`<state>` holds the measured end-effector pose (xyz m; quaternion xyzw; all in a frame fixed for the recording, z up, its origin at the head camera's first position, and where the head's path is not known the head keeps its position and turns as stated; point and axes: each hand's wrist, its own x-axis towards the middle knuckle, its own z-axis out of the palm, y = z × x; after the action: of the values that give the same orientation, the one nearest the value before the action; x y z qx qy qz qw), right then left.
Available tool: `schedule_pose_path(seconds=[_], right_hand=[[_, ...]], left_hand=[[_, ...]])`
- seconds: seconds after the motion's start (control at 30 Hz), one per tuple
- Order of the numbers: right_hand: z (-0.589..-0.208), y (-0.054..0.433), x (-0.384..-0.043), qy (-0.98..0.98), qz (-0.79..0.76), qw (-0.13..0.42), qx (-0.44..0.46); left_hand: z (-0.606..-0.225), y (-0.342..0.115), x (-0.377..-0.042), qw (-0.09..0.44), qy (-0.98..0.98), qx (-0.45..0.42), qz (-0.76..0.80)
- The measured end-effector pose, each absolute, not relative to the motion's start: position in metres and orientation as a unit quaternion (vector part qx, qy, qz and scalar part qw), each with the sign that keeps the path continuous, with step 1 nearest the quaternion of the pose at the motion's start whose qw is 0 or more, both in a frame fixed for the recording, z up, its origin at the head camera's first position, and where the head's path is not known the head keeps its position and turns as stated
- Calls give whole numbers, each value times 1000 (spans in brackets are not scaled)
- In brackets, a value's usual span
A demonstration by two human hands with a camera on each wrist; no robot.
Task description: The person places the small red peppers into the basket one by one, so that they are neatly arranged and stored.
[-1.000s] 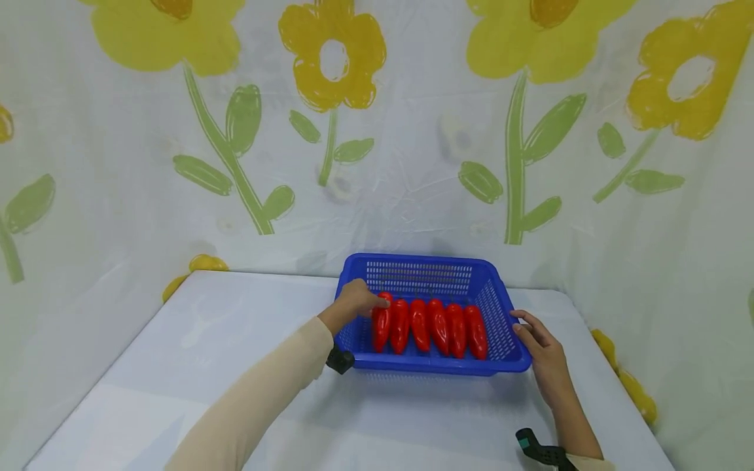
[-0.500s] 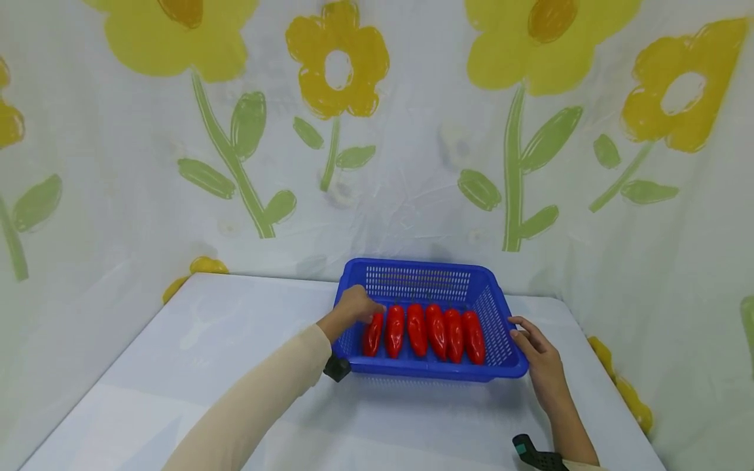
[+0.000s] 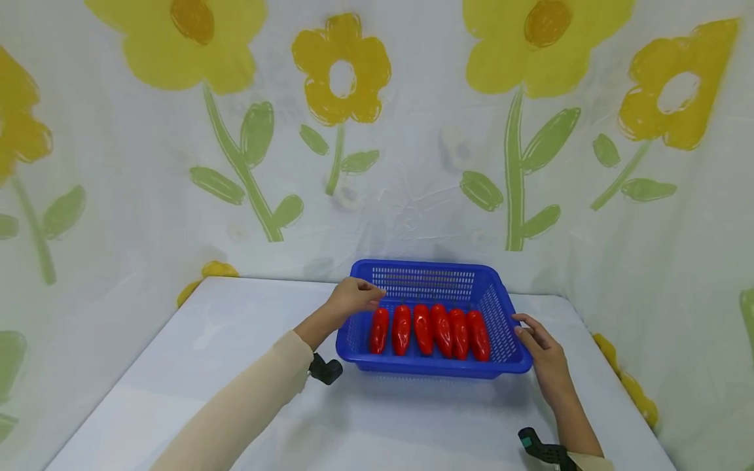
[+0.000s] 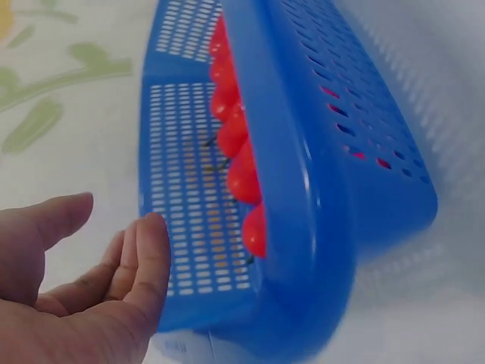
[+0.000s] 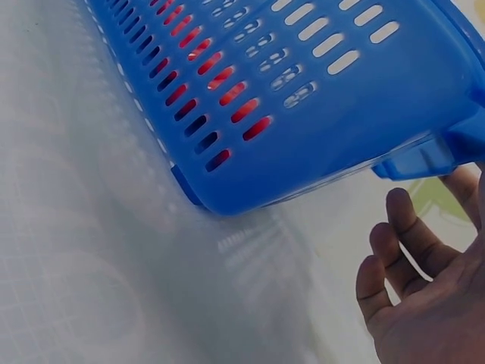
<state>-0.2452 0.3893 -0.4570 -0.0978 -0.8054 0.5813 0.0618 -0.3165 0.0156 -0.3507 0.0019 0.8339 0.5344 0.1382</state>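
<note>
A blue plastic basket (image 3: pixel 432 368) holds a side-by-side row of several glossy red chili peppers (image 3: pixel 423 330), with thin dark stems at their far ends. My left hand (image 3: pixel 352 297) hovers over the basket's left rim, near the leftmost pepper (image 3: pixel 379 331). In the left wrist view its thumb and fingers (image 4: pixel 151 258) are apart with nothing between them. My right hand (image 3: pixel 548 366) holds the basket's right rim between thumb and index finger. The other fingers (image 5: pixel 386 250) hang loosely below the rim in the right wrist view.
The basket stands toward the back of a white table (image 3: pixel 283 392). Behind it hangs a pale curtain (image 3: pixel 406 163) with yellow flowers. Each wrist wears a black camera mount, such as the left mount (image 3: pixel 326 369).
The left hand has let go of the leftmost pepper and risen up from it. That pepper shifted left within the row, then came to rest. The right hand has stayed at the rim.
</note>
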Motion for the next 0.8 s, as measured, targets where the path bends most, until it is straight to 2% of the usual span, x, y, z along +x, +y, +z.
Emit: schedule_pose_path(seconds=[0.27,0.5,0.8], right_hand=[[-469,391,-253,-806,580,59,-100],[-464,393,-256,-803,582,70,-107],[-463,393,-251,-802,585,73,-100]], left_hand=[[-357,-15,-315,104,807,13,581],[-364,-42,-313,43,793,28,607],[-379,-77,-303,-4,818,-11,575]])
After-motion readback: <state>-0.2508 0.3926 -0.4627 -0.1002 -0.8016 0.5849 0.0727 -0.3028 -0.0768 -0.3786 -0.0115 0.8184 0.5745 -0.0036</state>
